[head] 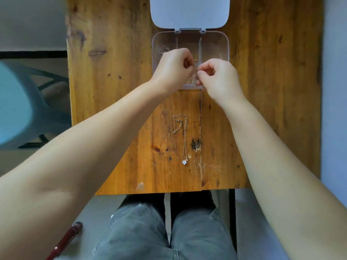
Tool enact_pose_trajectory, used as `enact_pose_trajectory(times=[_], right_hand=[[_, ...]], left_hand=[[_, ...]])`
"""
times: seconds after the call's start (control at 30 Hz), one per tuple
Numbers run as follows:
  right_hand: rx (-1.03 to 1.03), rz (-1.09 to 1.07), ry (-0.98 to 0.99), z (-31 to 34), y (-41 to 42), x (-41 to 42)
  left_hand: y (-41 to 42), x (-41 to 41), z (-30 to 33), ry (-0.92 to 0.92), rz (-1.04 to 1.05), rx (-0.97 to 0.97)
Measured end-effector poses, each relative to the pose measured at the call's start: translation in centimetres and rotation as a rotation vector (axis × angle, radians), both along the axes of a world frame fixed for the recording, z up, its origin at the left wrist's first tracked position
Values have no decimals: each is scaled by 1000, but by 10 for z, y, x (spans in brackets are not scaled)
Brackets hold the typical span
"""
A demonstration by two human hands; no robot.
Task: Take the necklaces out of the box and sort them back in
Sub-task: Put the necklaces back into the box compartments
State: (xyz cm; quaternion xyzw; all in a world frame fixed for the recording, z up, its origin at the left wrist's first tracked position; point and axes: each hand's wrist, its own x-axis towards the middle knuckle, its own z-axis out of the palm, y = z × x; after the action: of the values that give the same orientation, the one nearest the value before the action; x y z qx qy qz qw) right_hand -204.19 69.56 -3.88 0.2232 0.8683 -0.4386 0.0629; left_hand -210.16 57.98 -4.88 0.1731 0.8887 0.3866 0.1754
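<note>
While one thin chain necklace [183, 136] with a small pale flower-shaped pendant lies stretched out on the wooden table [116, 94], both hands meet over the near edge of the clear plastic box [224, 51]. Another fine chain [194, 76] shows only as a faint glint between the hands; the left hand [171, 69] and the right hand [218, 76] both have their fingertips pinched together on it. Rounded at its corners, the box is split by see-through dividers into compartments, and bits of chain seem to lie in the far ones. Its smooth white lid [189, 12] is hinged open, lying flat behind it. Knotty, scuffed orange-brown planks make up the table.
</note>
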Motion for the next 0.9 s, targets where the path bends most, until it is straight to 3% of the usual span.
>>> enact_pose_trajectory(times=[0.27, 0.47, 0.67, 0.9], right_hand=[[29, 29, -91, 0, 12, -8], [-31, -6, -103, 8, 17, 50], [134, 301, -229, -24, -20, 81], [475, 481, -129, -51, -41, 82]], left_hand=[[-19, -5, 4, -11, -9, 9], [-47, 33, 7, -26, -14, 67], [-68, 132, -16, -180, -113, -172], [-62, 205, -41, 15, -212, -503]])
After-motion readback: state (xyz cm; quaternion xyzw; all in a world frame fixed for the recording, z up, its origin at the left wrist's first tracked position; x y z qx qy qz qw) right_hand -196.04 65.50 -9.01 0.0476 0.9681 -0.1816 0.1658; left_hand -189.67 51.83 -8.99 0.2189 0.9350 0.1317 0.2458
